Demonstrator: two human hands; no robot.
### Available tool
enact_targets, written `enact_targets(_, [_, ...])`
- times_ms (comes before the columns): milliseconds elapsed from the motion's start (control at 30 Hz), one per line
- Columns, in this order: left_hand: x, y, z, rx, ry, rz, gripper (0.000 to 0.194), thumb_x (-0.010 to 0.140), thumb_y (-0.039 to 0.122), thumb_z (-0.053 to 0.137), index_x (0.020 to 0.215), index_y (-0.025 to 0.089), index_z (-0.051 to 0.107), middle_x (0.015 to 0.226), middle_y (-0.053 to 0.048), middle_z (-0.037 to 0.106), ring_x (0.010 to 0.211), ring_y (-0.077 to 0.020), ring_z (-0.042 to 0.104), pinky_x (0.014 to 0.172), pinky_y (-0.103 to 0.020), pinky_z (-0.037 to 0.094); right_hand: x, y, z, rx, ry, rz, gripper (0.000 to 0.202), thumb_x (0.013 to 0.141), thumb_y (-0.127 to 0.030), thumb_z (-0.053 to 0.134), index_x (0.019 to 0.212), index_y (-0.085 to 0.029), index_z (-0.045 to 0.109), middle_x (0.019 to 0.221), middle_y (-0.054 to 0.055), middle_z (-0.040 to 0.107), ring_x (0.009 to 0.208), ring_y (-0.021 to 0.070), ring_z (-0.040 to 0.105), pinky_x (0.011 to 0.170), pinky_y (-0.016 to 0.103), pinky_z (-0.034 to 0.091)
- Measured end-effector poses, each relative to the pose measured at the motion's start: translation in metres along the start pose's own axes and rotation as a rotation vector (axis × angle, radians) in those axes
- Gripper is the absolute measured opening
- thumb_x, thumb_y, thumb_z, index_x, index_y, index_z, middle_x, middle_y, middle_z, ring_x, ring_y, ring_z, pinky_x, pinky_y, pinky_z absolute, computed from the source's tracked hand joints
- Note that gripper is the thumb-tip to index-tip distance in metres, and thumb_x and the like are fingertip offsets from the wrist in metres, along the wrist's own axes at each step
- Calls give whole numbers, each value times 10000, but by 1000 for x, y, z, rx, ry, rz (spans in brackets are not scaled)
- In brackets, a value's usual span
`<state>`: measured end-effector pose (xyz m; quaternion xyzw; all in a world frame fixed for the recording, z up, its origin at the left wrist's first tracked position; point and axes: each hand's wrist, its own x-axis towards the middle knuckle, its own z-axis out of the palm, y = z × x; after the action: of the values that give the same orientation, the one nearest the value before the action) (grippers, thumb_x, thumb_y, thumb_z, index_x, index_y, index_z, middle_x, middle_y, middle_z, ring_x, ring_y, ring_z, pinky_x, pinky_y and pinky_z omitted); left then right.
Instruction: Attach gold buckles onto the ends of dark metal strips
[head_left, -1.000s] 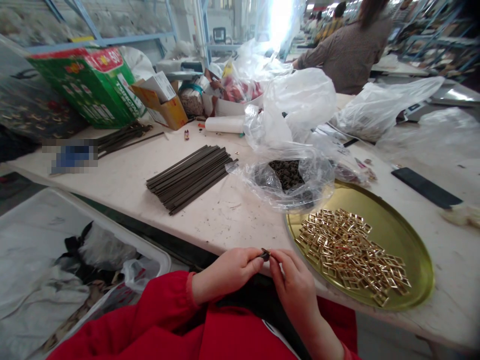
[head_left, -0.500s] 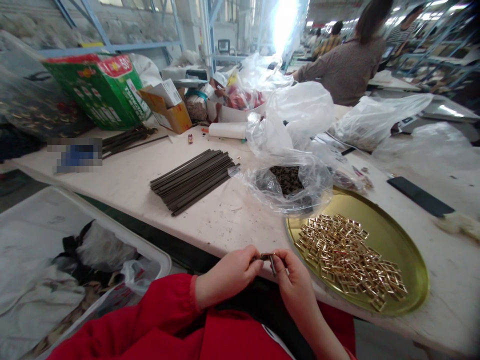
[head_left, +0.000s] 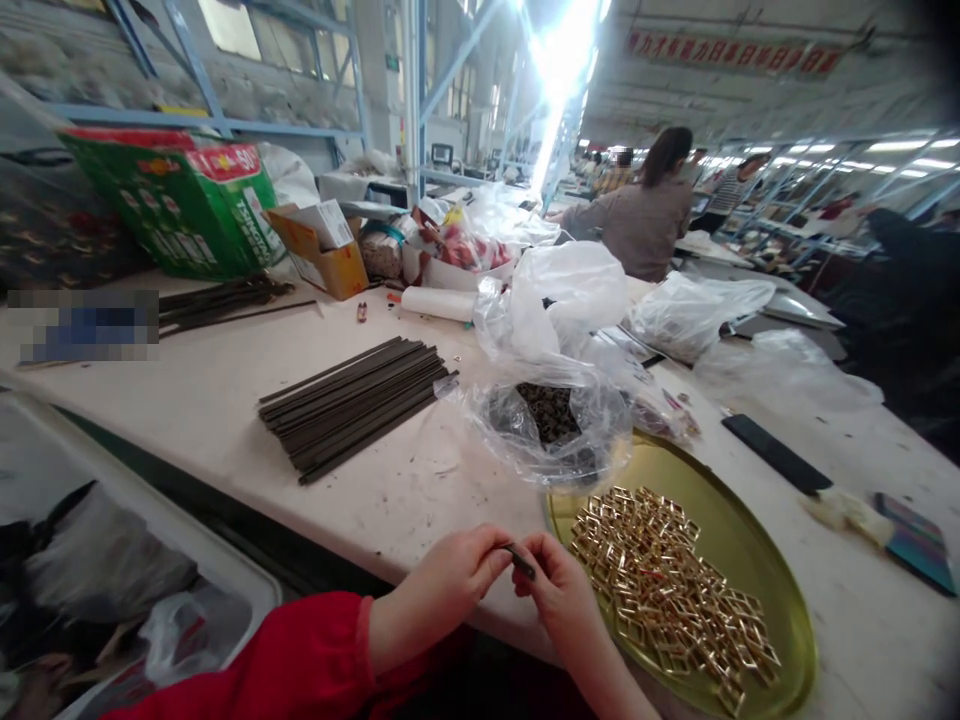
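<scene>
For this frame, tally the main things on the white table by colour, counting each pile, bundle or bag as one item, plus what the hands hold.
Gold: 2, round brass tray and pile of gold square buckles.
Dark: 3, bundle of dark thin rods, flat black bar, small dark piece pinched by left hand and right hand.
Clear: 1, plastic bag of dark parts.
Green: 1, cardboard box.
Total: 7.

a long pale worktable (head_left: 225, 400) stretched away beyond the fingers, scuffed and marked. blue steel racking (head_left: 225, 110) stood along the wall up and to the left of the fingers. far ahead of the fingers, a harsh white glare (head_left: 559, 70) poured in. a red banner (head_left: 731, 52) hung high to the right, over rows of ceiling strip lights (head_left: 892, 150).
</scene>
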<state>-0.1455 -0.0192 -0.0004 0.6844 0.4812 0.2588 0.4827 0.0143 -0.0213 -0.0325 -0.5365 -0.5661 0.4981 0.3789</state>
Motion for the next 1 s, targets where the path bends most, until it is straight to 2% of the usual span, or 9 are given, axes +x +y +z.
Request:
enact_targets(100, [12,-8,-6,-53,37,-83,255,862,335,392,797,160,567,693,10,556,664,-126,502,612,-216,371,28,-17,-26,-163,74,-122,274,793,-438,531,700,-181,532,569,-18,518,532,135,500,508,245,418])
enact_targets(233, [24,-16,-13,-153,26,-175,252,842,345,385,747,158,523,570,46,429,555,-103,410,512,-206,310,91,-33,-58,-537,274,-332,203,833,-338,463,871,-165,563,746,40,595,674,173,558,624,295,451])
enact_targets(333, [30,-20,-18,-175,28,-191,255,829,357,390,735,154,514,566,49,403,556,-102,390,509,-210,295,138,-29,-61,-888,285,-387,150,800,-206,474,890,-162,586,863,81,602,748,198,576,669,315,435])
enact_targets(500, [33,-24,-27,-212,49,-220,268,810,379,392,721,151,503,591,43,418,551,-98,378,507,-215,296,169,-15,-50,-985,241,-384,102,685,-96,562,738,-176,599,722,56,582,599,176,549,583,287,390])
enact_targets(633, [35,-23,-29,-218,77,-227,258,804,382,404,707,161,496,546,51,400,532,-98,379,486,-209,285,167,-12,-55,-929,267,-409,87,710,-153,547,781,-169,595,781,71,589,654,181,560,635,300,416])
enact_targets(733, [39,-18,-30,-222,114,-222,248,806,380,409,713,169,499,492,63,379,490,-95,370,460,-204,274,151,-15,-57,-834,301,-423,183,750,-225,511,901,-140,570,831,83,596,678,174,569,665,307,450])
enact_targets(867, [50,-8,-29,-282,176,-247,221,801,359,412,756,165,507,470,78,368,419,-78,331,415,-197,245,108,-26,-43,-271,238,-277,284,731,-359,565,923,-152,541,716,29,599,606,157,566,583,287,474])
enact_targets(933, [54,-3,-25,-339,169,-249,218,797,364,414,766,165,496,465,87,348,395,-71,301,391,-194,222,82,-31,-34,66,169,-149,318,669,-366,645,900,-171,548,722,17,611,615,156,575,596,290,478])
enact_targets(1000, [55,1,-20,-362,134,-218,226,791,378,420,770,165,490,473,89,341,397,-69,291,383,-193,212,59,-35,-29,247,113,-64,328,648,-341,680,908,-187,552,759,11,625,641,151,585,630,291,481])
